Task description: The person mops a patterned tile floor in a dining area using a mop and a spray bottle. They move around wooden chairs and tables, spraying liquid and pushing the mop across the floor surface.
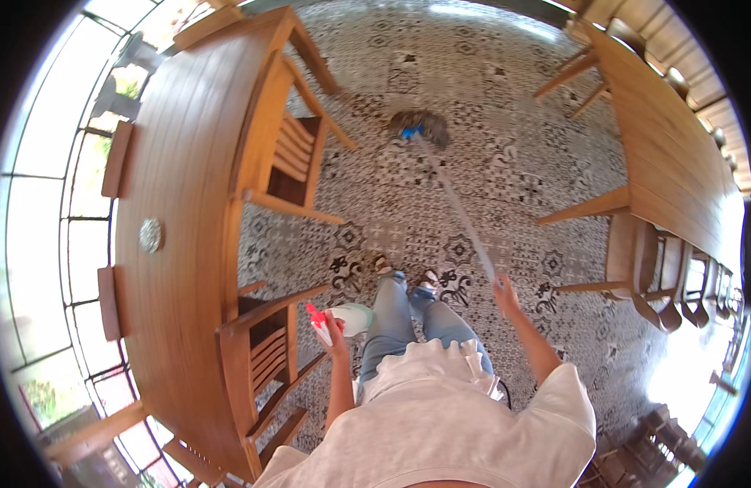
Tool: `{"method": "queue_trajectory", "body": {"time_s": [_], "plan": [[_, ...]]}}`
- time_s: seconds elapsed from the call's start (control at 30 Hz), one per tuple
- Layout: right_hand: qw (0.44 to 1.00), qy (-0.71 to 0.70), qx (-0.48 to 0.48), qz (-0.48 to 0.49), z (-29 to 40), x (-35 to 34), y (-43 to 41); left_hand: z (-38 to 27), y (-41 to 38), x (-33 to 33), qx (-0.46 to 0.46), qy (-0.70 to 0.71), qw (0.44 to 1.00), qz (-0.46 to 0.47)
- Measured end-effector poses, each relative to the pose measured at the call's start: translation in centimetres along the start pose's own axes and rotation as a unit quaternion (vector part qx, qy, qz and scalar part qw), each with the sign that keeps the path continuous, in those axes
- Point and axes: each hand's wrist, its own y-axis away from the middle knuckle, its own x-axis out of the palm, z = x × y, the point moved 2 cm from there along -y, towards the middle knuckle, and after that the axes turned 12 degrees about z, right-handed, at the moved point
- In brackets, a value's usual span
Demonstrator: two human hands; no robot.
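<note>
My right hand is closed around the upper end of a long pale mop handle. The handle runs forward to a blue socket and a grey-brown mop head, which lies spread on the patterned tile floor. In my left hand is a spray bottle, held by its neck near the red and white trigger head; its whitish body hangs beside my left thigh. My fingers partly hide the trigger.
On my left stands a long wooden table with a patterned round object on top. Wooden armchairs jut out from its near side. Another wooden table is at the right, with chairs along it.
</note>
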Motion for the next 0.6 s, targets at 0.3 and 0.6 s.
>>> {"method": "queue_trajectory", "body": {"time_s": [0.3,0.6], "plan": [[0.997,-0.050,-0.050,-0.021,21.2,2.9,-17.3,1.2,4.7,-8.0,-0.002,-0.047,0.998,0.029],[0.996,-0.016,-0.077,-0.043,1.8,15.2,-0.4,5.3,7.5,-15.5,-0.039,-0.089,0.992,0.086]]}}
